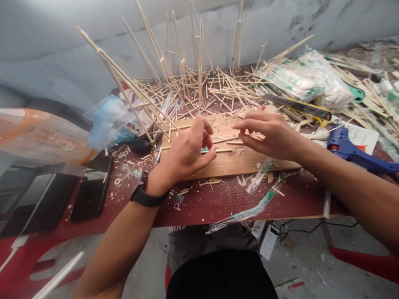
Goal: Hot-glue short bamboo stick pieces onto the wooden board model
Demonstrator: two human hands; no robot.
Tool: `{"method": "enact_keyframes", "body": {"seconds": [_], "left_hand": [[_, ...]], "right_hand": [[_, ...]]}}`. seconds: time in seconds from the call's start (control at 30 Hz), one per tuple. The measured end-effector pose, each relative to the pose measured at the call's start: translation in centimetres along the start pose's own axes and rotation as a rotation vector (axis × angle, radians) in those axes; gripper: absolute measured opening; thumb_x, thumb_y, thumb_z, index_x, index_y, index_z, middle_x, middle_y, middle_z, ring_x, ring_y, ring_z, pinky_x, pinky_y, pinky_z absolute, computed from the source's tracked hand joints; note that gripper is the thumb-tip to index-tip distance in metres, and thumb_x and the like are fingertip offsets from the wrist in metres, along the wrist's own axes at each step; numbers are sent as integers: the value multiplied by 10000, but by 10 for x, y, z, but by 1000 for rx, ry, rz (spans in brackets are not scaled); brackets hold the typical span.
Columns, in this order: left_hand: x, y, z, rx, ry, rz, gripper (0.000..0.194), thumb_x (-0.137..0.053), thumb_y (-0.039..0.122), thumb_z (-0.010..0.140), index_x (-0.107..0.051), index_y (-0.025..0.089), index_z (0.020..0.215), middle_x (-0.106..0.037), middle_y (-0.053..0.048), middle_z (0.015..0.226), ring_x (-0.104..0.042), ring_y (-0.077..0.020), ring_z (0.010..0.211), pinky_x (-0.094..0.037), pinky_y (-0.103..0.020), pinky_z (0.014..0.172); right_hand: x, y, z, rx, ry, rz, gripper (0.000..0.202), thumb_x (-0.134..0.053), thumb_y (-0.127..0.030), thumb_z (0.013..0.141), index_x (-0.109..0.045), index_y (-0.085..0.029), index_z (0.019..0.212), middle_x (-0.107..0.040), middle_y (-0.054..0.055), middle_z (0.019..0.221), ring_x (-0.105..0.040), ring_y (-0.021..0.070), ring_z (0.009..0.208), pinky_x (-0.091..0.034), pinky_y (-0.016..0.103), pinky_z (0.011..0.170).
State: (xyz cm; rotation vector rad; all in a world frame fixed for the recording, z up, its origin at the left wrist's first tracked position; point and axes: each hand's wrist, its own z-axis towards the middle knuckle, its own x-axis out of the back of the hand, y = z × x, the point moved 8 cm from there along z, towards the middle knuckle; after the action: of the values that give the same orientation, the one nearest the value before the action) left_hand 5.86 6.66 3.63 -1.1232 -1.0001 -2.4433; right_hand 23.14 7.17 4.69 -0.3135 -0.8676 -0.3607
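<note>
My left hand [193,147], with a dark band on its wrist, is curled over the left part of a wooden board [227,166]. A small green bit [204,149] shows between its curled fingers and thumb; what it belongs to is hidden. My right hand [268,131] hovers over the board's right part, fingers bent and thumb apart, nothing visible between them. Between the hands, thin wooden sticks [226,139] lie on the board. Behind them, glued-together stick frames [201,66] stand upright; one leaning frame [124,83] tilts to the left.
A blue glue gun [352,151] and a yellow-black utility knife [299,106] lie right. Plastic-wrapped stick packs [299,77] are behind them. Clear wrappers [249,211] hang at the front edge. At left are a phone [92,189], a blue plastic bag [110,120] and an orange-white bag [43,135].
</note>
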Motion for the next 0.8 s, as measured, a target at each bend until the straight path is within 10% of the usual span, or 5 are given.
{"method": "enact_keyframes", "body": {"seconds": [0.37,0.67,0.8], "left_hand": [[-16,-6,-3,8,-86,67,397,-643,67,917,-439,210,1226,-682,41,796,-654,-153,686,-491,-295,660],[-9,-10,-3,140,-6,-170,517,-651,95,940,-386,217,1366,-674,5,979,-674,-107,666,-565,-260,657],[0,-13,-4,99,-35,-28,531,-671,131,946,-423,183,1413,-735,-42,1044,-717,-159,805,-580,-304,769]], "right_hand": [[63,29,4,-505,181,-183,241,-626,-340,978,-698,-227,778,-645,23,634,-529,170,566,-447,373,623],[67,68,-53,-1040,-507,-363,316,-605,-524,875,-689,-222,918,-686,79,692,-573,242,607,-399,407,641],[58,74,-77,-1093,-586,-311,356,-595,-502,864,-699,-207,1033,-722,86,720,-598,249,614,-416,401,661]]}}
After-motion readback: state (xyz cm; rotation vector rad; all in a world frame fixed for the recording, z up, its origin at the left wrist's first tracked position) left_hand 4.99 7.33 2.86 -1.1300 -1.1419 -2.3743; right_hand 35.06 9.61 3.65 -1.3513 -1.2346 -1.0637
